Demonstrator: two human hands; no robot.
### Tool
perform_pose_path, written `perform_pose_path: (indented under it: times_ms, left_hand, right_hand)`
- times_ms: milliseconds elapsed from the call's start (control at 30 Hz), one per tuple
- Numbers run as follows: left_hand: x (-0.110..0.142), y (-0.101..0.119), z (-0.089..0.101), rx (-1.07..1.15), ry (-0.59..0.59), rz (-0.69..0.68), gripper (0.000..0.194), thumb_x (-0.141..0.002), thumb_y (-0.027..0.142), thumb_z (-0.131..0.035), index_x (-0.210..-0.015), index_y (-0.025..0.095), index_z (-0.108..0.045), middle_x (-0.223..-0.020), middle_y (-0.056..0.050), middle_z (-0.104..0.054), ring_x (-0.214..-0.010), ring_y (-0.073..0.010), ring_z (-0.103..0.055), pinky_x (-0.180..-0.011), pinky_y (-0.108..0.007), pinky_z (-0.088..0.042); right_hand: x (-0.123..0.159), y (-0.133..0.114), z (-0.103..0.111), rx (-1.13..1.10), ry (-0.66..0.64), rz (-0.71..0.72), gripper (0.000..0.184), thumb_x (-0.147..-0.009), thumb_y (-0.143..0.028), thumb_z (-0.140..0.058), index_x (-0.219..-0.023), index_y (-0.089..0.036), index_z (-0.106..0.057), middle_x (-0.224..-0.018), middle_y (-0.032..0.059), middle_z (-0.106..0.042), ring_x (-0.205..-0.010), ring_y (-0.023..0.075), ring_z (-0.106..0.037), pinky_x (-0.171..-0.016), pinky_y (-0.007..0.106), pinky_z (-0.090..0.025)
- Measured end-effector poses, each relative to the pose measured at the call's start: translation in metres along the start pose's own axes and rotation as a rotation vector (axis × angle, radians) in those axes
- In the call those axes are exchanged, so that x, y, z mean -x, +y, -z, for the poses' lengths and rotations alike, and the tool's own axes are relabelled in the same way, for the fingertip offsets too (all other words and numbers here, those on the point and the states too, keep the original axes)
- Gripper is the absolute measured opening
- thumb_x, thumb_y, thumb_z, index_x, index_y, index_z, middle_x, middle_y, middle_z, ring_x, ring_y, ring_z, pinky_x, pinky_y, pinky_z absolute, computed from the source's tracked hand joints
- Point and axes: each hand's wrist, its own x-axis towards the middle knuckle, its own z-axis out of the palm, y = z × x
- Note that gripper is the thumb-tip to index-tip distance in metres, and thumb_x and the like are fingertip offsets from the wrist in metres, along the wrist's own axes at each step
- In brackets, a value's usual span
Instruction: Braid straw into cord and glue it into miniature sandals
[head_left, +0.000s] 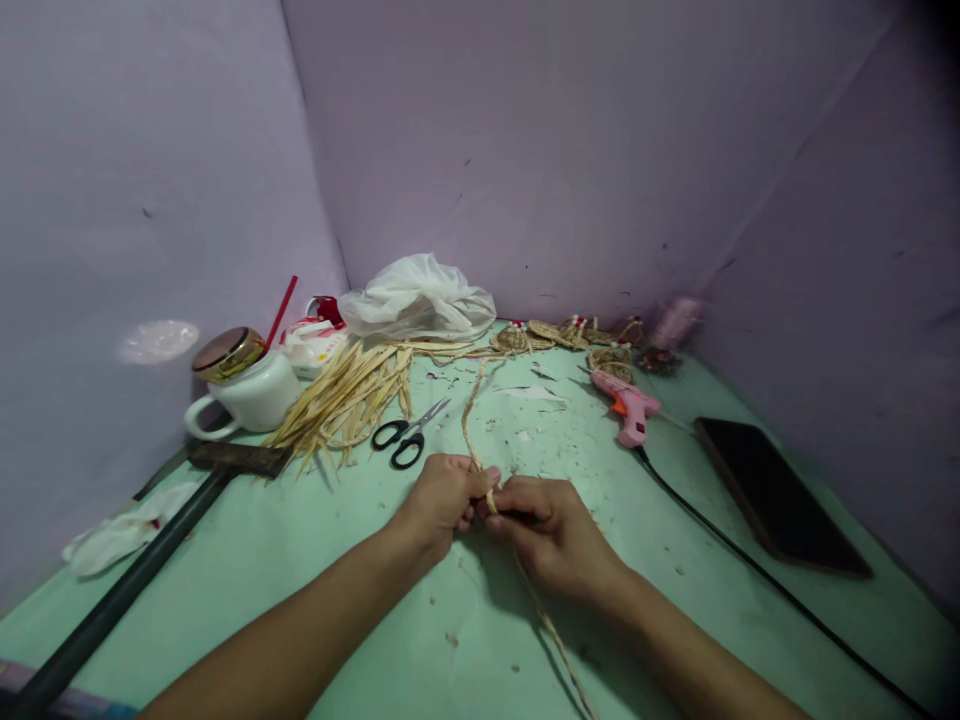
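A thin tan cord of twisted or braided plant fibre runs from the back of the table, through both hands, and down toward the front edge. My left hand is closed, pinching the cord from the left. Close beside it, my right hand is also closed, its thumb and fingers gripping the same cord. A small pale loop or wrap shows between the fingertips; its detail is too small to make out. Black-handled scissors lie partly open just beyond my left hand.
Dry straw strips lie by a white mug and a hammer on the left. A white plastic bag and woven pieces line the back. On the right are a pink glue gun, its black cord, and a dark phone.
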Motion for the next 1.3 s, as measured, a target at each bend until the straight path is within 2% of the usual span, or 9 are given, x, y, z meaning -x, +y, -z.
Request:
perform_pose_path:
  times_ms: [100,200,333,467,667,933,1133,1200,1300]
  left_hand:
    - [-0.005,0.003,0.005,0.032,0.053,-0.071,0.035,-0.056,0.037,-0.069,-0.046,0.017,-0.042,-0.034,0.008,-0.036,-0.031,-0.0026,-0.026,-0.034,-0.018,-0.016]
    - [-0.008,0.005,0.008,0.048,0.091,-0.137,0.035,-0.059,0.035,-0.068,-0.047,0.017,-0.04,-0.035,0.008,-0.036,-0.032,-0.0024,-0.025,-0.035,-0.018,-0.016]
    - [-0.01,0.002,0.008,0.046,0.109,-0.155,0.035,-0.059,0.034,-0.067,-0.046,0.017,-0.04,-0.035,0.008,-0.035,-0.031,-0.0025,-0.025,-0.034,-0.018,-0.015]
    - [-0.014,0.001,0.01,0.05,0.137,-0.174,0.036,-0.059,0.035,-0.068,-0.047,0.018,-0.039,-0.035,0.009,-0.034,-0.031,-0.0027,-0.024,-0.034,-0.018,-0.015]
    - [-0.017,0.003,0.015,0.043,0.159,-0.209,0.036,-0.058,0.037,-0.069,-0.048,0.018,-0.039,-0.038,0.008,-0.035,-0.034,-0.0033,-0.025,-0.035,-0.019,-0.015]
    - [-0.015,-0.003,0.008,-0.088,0.142,-0.215,0.036,-0.062,0.039,-0.065,-0.045,0.018,-0.04,-0.035,0.008,-0.034,-0.032,-0.0042,-0.025,-0.036,-0.019,-0.018]
    - [-0.019,0.011,0.025,-0.239,0.128,-0.249,0.038,-0.068,0.047,-0.059,-0.048,0.015,-0.054,-0.034,0.005,-0.039,-0.031,-0.0056,-0.029,-0.036,-0.02,-0.018]
    - [-0.017,0.018,0.031,-0.26,0.099,-0.249,0.037,-0.069,0.049,-0.058,-0.054,0.015,-0.057,-0.038,0.005,-0.044,-0.032,-0.0055,-0.03,-0.036,-0.02,-0.019]
    - [-0.011,0.023,0.031,-0.289,-0.052,-0.203,0.035,-0.064,0.048,-0.062,-0.058,0.013,-0.061,-0.041,0.003,-0.047,-0.034,-0.0063,-0.034,-0.036,-0.02,-0.022]
  right_hand:
    - [-0.004,0.003,0.003,-0.232,-0.042,-0.281,0.018,-0.068,-0.03,-0.067,-0.076,-0.014,-0.069,-0.055,-0.0001,-0.056,-0.049,0.0108,-0.048,-0.05,0.025,-0.038]
    - [-0.006,0.005,0.006,-0.333,-0.057,-0.391,0.031,-0.059,-0.04,-0.073,-0.07,-0.012,-0.066,-0.052,-0.0013,-0.054,-0.045,0.0091,-0.046,-0.047,0.025,-0.037]
    - [-0.005,0.003,0.008,-0.424,-0.034,-0.403,0.035,-0.052,-0.042,-0.078,-0.067,-0.013,-0.064,-0.052,-0.0026,-0.053,-0.044,0.0088,-0.048,-0.048,0.025,-0.04]
    - [-0.003,0.003,0.01,-0.532,-0.115,-0.446,0.038,-0.048,-0.036,-0.082,-0.074,-0.013,-0.068,-0.053,-0.0029,-0.056,-0.046,0.0077,-0.048,-0.051,0.026,-0.042]
    - [-0.004,0.008,0.013,-0.446,-0.062,-0.485,0.03,-0.046,-0.032,-0.082,-0.067,-0.013,-0.071,-0.048,-0.0022,-0.057,-0.043,0.0075,-0.046,-0.048,0.025,-0.038]
    - [-0.003,-0.005,0.01,-0.365,0.035,-0.328,0.012,-0.051,-0.021,-0.076,-0.059,-0.014,-0.071,-0.056,0.0006,-0.06,-0.051,0.0099,-0.048,-0.05,0.024,-0.034]
    - [-0.008,0.003,0.014,-0.432,0.088,-0.388,0.026,-0.053,-0.031,-0.076,-0.071,-0.013,-0.071,-0.049,-0.0015,-0.056,-0.043,0.0085,-0.046,-0.049,0.026,-0.036]
    - [-0.009,0.005,0.015,-0.439,0.093,-0.381,0.029,-0.055,-0.034,-0.075,-0.075,-0.013,-0.071,-0.05,-0.0012,-0.057,-0.043,0.0088,-0.047,-0.049,0.026,-0.037]
    - [-0.008,0.005,0.015,-0.439,0.12,-0.379,0.029,-0.054,-0.033,-0.075,-0.074,-0.013,-0.071,-0.05,-0.0012,-0.057,-0.043,0.0093,-0.048,-0.049,0.026,-0.039]
